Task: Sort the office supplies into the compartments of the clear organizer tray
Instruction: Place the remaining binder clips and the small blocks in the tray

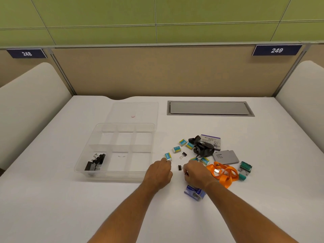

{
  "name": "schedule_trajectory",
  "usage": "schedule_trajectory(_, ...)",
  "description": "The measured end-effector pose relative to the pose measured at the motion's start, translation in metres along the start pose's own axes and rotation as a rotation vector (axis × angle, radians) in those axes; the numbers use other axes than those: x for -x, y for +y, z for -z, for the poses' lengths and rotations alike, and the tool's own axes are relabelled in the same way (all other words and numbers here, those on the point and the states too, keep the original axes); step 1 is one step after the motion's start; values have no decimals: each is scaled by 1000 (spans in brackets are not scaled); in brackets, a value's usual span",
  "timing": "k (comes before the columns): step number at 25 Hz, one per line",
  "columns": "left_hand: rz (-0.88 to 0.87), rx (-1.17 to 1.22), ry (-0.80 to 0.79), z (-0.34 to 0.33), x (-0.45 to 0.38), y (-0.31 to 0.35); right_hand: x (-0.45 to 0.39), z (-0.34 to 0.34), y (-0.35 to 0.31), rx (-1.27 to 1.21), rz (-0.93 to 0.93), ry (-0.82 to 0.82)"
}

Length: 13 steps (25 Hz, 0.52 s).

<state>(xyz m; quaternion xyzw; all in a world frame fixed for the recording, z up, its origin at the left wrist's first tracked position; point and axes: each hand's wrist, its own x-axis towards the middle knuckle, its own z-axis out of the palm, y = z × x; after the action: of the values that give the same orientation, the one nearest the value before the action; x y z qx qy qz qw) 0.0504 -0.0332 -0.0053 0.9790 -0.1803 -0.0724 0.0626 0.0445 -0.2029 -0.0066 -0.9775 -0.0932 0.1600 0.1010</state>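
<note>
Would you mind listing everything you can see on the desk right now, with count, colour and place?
organizer tray: one, clear, left of centre on the desk
tray lid: one, clear, behind the tray
large binder clips: a few, black, tray's near-left compartment
small binder clips: two, black, loose right of the tray; one at the right hand's fingertips
eraser boxes: about six, blue and yellow, scattered
black lanyard: one, behind the erasers
orange lanyard: one, right of the hands
grey case: one, far right
staple box: one, blue, under the right wrist
left hand: touching an eraser box
right hand: pinching a small clip
</note>
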Motion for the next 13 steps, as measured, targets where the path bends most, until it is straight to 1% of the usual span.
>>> schedule_trajectory(3,23,16,-3,-3,-3,0,-3,-1,4,-66,-8,-7)
schedule_trajectory(6,47,28,-5,-7,-6,-1,-6,5,11,-182,-24,13)
schedule_trajectory(10,72,68,3,-10,-10,-3,-4,16,18,-520,-134,132)
schedule_trajectory(13,85,83,-2,-12,-13,-1,-3,25,23,-723,-201,166)
